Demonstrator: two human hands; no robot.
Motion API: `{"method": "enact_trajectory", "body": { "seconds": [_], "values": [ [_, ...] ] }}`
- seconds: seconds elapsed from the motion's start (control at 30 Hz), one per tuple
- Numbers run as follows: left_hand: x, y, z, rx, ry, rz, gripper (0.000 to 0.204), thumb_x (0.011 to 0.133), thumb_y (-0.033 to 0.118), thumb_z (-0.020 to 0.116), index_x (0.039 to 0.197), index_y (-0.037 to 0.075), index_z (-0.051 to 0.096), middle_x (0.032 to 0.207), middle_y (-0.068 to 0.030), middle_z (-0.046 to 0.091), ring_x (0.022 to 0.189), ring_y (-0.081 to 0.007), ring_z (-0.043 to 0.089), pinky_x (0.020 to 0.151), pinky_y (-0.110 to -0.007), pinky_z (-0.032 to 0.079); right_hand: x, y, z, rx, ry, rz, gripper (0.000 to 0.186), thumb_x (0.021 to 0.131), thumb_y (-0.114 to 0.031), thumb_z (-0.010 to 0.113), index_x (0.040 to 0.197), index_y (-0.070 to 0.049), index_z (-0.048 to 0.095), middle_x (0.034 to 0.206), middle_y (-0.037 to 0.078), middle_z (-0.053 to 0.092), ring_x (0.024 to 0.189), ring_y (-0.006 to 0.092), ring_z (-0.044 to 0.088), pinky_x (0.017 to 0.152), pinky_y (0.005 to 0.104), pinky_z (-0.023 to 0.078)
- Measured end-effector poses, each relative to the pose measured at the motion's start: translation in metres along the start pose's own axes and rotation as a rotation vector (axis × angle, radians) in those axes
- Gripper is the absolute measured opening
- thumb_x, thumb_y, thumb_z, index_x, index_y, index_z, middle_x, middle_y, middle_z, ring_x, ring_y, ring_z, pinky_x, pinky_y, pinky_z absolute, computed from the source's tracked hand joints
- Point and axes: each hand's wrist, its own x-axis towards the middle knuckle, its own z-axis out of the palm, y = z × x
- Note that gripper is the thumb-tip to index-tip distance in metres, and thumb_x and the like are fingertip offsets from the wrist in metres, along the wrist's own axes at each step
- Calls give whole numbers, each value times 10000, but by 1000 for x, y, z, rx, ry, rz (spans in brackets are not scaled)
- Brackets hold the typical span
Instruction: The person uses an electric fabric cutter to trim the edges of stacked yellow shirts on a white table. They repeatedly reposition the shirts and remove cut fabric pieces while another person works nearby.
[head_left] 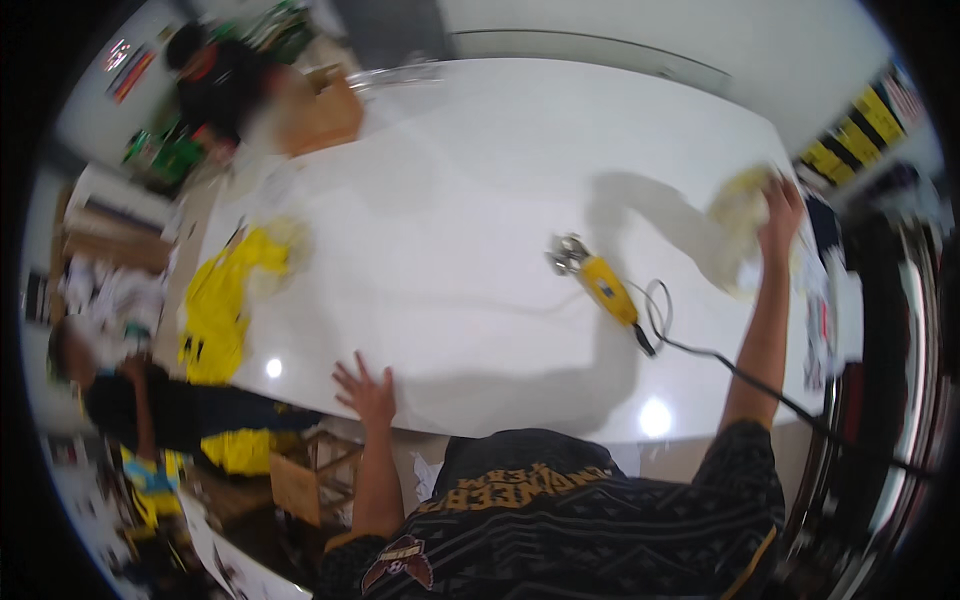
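Note:
My left hand (365, 395) is open with fingers spread over the front left of the white table (450, 250). My right hand (778, 212) reaches to the right side, its fingers closed on a pale yellow, translucent crumpled material (738, 215), partly blurred. Between my hands, nearer the right one, lies a yellow electric cutting tool (608, 290) with a metal head (568, 255). Its dark cord (718, 360) runs across the table and past my right forearm. Bright yellow fabric (215, 310) lies bunched at the table's left side.
A person (215, 85) stands at the back left beside a brown cardboard box (335, 110). Another person (130, 410) is at the lower left, near a wooden stool (305, 485) and yellow fabric (250, 450). Dark rolls (900, 310) line the right side.

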Motion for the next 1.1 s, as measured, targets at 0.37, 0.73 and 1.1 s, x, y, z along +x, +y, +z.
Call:
{"method": "enact_trajectory", "body": {
  "seconds": [0.37, 0.73, 1.1],
  "values": [
    [12, 32, 21, -192, -148, 94, 956, 1011, 630, 652, 1778, 257, 222, 1835, -266, -43, 1679, -525, -88, 1227, -849, 18, -77, -193, 43, -110, -434, 50, 446, 1136, -239, 603, 1482, 39, 650, 1446, 172, 703, 1264, 297, 727, 1086, 408, 585],
    [-3, 16, 7, -250, -249, 158, 961, 1006, 599, 671, 1772, 212, 238, 1845, -235, -47, 1682, -510, -96, 1231, -837, 51, -342, -16, 11, -1041, -1285, 1347, 284, 972, -268, 778, 1141, -45, 823, 1062, 126, 838, 871, 237, 806, 784, 399, 659],
    [21, 195, 8, -294, -296, 981, 883, 1028, 557, 678, 1762, 288, 269, 1858, -153, 77, 1706, -394, 112, 1286, -754, 150, -268, 34, 91, -1307, -414, 141, 615, 1009, -524, 705, 1401, -50, 674, 1200, 251, 767, 1160, 444, 727, 974, 541, 579]
  ]
}}
